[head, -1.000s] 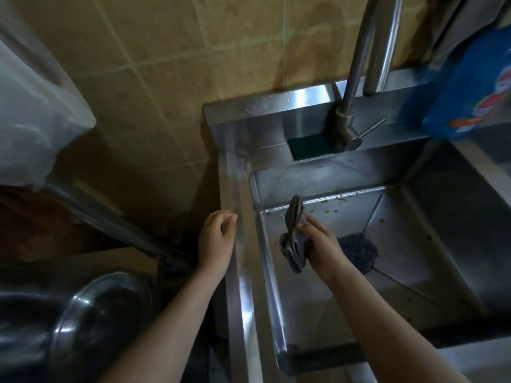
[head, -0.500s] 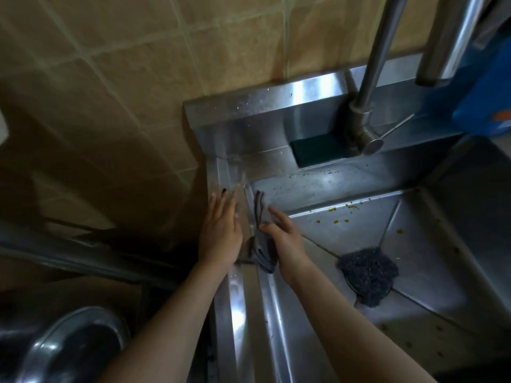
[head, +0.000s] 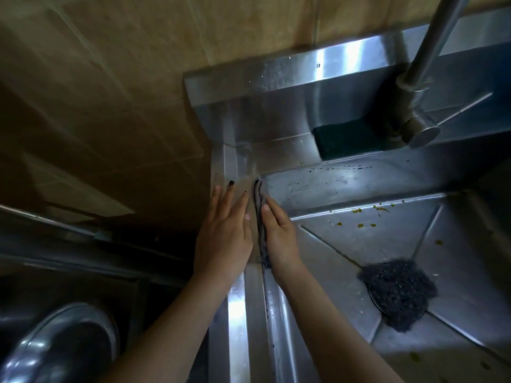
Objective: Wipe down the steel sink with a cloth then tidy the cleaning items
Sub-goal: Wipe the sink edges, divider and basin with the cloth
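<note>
I press the cloth [head: 261, 225] flat-fingered with my right hand [head: 279, 236] against the sink's [head: 345, 186] left inner wall to scrub it; my left hand [head: 225, 233], fingers spread, apparently braces on the rim.

right hand [head: 279, 236] pressing cloth [head: 260, 217] — apparently — sink [head: 276, 313] wall

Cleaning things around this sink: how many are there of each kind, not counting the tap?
Grey cloth, pressed against the sink's left wall by the right hand: 1
Dark green sponge on the back ledge: 1
Dark scouring pad over the drain: 1
Total: 3
</note>
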A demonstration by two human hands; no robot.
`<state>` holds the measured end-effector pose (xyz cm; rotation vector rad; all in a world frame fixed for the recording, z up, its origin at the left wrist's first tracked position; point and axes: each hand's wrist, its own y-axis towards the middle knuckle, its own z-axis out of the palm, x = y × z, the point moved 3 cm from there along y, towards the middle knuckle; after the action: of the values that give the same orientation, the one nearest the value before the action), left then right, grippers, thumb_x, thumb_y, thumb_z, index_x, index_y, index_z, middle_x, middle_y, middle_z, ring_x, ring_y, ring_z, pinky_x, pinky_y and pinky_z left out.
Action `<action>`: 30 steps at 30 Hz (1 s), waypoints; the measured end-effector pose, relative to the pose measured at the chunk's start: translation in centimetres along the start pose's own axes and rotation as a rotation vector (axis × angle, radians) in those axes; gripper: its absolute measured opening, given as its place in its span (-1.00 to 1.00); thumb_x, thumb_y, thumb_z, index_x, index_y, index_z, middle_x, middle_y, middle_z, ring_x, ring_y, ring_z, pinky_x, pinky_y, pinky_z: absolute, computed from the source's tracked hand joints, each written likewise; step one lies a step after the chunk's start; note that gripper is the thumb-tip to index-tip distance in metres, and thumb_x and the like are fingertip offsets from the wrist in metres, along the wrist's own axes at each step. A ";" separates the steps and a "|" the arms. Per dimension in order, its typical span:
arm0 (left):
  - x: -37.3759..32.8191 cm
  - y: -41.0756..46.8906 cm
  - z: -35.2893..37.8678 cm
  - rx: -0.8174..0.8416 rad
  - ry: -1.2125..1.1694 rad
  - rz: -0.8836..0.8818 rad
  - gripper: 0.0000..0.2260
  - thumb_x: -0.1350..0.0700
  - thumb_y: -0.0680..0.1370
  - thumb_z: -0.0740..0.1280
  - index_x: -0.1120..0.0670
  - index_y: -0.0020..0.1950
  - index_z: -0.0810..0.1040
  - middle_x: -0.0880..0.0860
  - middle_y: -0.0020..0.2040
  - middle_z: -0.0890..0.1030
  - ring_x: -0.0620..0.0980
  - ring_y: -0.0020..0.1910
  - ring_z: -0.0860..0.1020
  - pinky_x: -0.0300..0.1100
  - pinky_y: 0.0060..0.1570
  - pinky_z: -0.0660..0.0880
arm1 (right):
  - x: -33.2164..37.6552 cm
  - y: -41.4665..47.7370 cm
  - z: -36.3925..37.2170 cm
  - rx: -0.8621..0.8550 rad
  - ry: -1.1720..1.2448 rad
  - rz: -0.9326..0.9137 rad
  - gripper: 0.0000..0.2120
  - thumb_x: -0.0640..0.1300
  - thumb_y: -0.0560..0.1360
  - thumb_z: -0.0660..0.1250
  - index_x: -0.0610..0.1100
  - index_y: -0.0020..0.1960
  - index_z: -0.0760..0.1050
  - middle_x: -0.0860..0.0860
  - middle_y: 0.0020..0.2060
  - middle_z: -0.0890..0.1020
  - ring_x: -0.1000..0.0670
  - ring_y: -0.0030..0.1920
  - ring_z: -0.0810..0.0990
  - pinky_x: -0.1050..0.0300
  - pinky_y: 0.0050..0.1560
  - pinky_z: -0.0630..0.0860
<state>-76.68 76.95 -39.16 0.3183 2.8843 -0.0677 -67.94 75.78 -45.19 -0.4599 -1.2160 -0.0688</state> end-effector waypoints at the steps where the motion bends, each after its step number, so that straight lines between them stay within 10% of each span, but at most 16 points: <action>1: 0.0 0.0 0.0 -0.003 0.002 0.003 -0.60 0.04 0.64 -0.05 -0.05 0.50 0.11 -0.09 0.54 -0.04 -0.12 0.50 -0.21 -0.30 0.34 -0.27 | 0.0 0.2 0.0 -0.005 -0.022 -0.024 -0.74 -0.20 0.59 0.19 0.04 0.23 0.41 -0.09 0.25 0.49 0.05 0.25 0.46 0.08 0.37 0.33; 18: -0.2 -0.1 -0.2 0.012 -0.010 0.003 -0.58 0.01 0.63 -0.07 -0.10 0.50 0.07 -0.16 0.53 -0.08 -0.17 0.48 -0.24 -0.35 0.30 -0.27 | -1.3 1.1 0.0 0.075 -0.020 -0.126 -0.66 -0.22 0.59 0.16 0.17 0.24 0.32 0.17 0.28 0.36 0.26 0.33 0.29 0.35 0.39 0.18; 30: -0.1 -0.2 -0.2 0.010 0.046 0.030 -0.58 0.00 0.64 -0.10 -0.05 0.51 0.09 -0.11 0.54 -0.04 -0.11 0.50 -0.21 -0.35 0.32 -0.28 | -7.7 3.6 -1.4 0.007 -0.063 0.022 -0.63 -0.22 0.61 0.13 -0.07 0.40 0.32 0.04 0.41 0.30 0.11 0.42 0.24 0.10 0.48 0.12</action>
<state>-76.63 76.77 -38.95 0.3702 2.9242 -0.0700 -68.36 77.09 -53.69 -0.4722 -1.2721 -0.0319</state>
